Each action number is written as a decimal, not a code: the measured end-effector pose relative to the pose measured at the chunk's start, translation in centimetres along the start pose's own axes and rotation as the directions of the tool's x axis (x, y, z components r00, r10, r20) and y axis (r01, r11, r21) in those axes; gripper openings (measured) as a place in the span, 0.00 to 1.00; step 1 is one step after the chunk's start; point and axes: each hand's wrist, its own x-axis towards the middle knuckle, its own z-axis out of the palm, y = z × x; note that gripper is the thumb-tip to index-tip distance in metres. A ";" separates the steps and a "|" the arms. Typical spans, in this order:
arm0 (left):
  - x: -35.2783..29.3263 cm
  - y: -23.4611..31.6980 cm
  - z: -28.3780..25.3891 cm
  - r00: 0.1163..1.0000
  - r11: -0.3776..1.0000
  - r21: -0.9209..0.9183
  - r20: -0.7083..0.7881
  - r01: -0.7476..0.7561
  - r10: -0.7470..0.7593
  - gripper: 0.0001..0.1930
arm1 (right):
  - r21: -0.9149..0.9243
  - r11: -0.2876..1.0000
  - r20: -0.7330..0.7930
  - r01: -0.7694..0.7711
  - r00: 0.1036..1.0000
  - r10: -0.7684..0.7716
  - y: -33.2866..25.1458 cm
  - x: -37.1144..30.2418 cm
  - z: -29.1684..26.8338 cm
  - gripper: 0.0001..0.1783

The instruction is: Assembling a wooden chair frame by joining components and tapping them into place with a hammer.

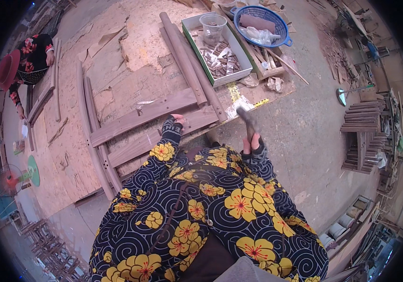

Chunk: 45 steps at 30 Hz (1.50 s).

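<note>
My right hand [254, 142] is closed round a hammer [248, 123], raised off the table's near edge; motion blurs it slightly. My left hand [178, 119] has its fingers curled at the near wooden rail [140, 145] of a brown chair-like frame. What those fingers pinch, if anything, is too small to make out. A second wooden rail [149, 115] lies just beyond, parallel to it. Long wooden legs [182, 61] meet the rails on the right, and other legs [88, 120] meet them on the left. Dark sleeves with yellow flowers cover both arms.
A green-and-white box [246, 73] holds many short dowels and a clear plastic cup [213, 29]. Behind it sits a blue basket [283, 35]. Across the worn table [65, 164], a person in a red hat [9, 70] handles wooden pieces. Stacked wooden frames [362, 117] stand at right.
</note>
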 end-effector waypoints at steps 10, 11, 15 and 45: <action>0.9 -1.7 -0.6 0.991 0.924 -0.382 0.107 -0.037 0.084 0.13 | 0.008 0.992 0.243 -0.128 0.962 0.122 0.3 0.4 0.2 0.28; 0.9 -1.5 -0.4 0.995 0.914 -0.406 0.088 0.001 0.038 0.15 | -0.015 0.985 0.306 -0.170 0.937 0.166 1.1 0.5 0.5 0.28; 0.2 -0.4 -1.3 0.999 0.940 -0.340 0.038 0.032 -0.021 0.17 | 0.071 0.955 0.330 -0.289 0.910 0.251 2.1 1.2 2.4 0.27; -9.2 2.2 -10.0 0.795 0.931 0.225 -0.487 -0.288 0.363 0.11 | 0.245 0.819 0.965 -0.519 0.212 -0.155 -9.4 10.8 23.5 0.11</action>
